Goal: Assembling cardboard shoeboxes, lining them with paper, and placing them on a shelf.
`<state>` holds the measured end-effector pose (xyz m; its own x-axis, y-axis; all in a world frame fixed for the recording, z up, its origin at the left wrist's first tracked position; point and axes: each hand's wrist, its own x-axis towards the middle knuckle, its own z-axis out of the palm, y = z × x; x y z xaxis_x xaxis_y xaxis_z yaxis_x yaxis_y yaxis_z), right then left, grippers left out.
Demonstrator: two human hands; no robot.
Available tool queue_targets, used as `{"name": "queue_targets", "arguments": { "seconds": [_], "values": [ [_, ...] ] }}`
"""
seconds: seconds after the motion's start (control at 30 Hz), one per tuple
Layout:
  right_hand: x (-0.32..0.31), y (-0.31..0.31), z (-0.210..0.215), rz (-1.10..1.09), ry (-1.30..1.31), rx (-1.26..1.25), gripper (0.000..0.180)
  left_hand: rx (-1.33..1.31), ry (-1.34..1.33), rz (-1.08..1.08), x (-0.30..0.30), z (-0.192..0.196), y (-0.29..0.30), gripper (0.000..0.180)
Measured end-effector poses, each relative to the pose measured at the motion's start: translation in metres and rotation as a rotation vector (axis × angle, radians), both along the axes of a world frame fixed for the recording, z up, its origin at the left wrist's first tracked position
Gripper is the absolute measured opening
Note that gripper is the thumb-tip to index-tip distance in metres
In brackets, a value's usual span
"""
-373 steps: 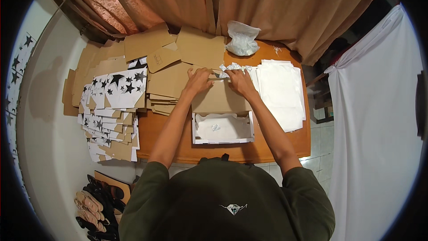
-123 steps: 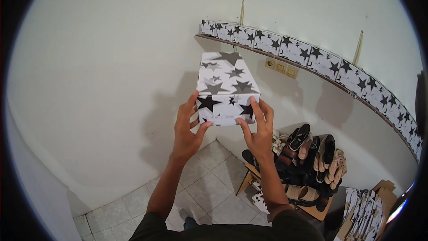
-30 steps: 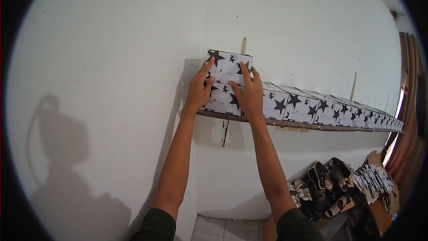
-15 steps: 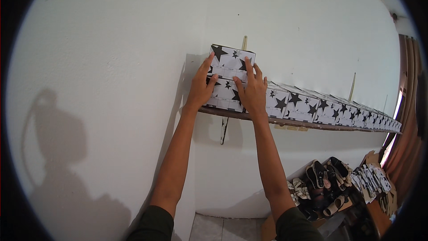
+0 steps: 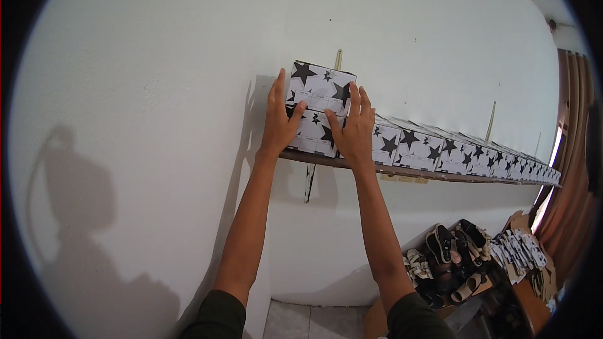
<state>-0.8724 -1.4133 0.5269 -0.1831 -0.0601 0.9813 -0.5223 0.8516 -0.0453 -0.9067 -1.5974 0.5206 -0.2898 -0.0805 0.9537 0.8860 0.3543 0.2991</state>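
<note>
White wall; wooden shelf; curtain, perhaps window behind.

white star-printed box, upright, stacked atop shelf boxes

Both hands press the star-printed box, seemingly atop another box.

The white star-printed cardboard box is seen to have a smooth, matt paper skin, as are the like boxes in the row beside it. The thin brown shelf board looks like raw, dull wood. The white plastered wall is shown rough and matt. The brown curtain appears as soft cloth. The dark strappy sandals look leathery, slightly glossy.
</note>
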Motion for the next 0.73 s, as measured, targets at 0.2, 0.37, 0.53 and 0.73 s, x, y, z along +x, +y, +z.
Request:
{"name": "queue_targets", "arguments": {
  "seconds": [0.2,0.37,0.53,0.73],
  "values": [
    [0.014,0.002,-0.008,0.046,-0.035,-0.014,0.081,0.114,-0.083,-0.059,0.015,-0.012,0.000,0.085],
    [0.052,0.014,-0.031,0.150,-0.035,-0.007,0.081,0.154,-0.002,-0.135,0.065,-0.027,0.012,0.079],
    [0.104,0.059,-0.071,0.251,-0.070,-0.005,0.082,0.215,-0.067,-0.343,0.115,-0.071,0.043,0.071],
    [0.187,0.158,-0.145,0.116,-0.274,-0.137,0.083,0.164,-0.366,-0.709,0.144,-0.163,0.135,0.078]
  ]
}}
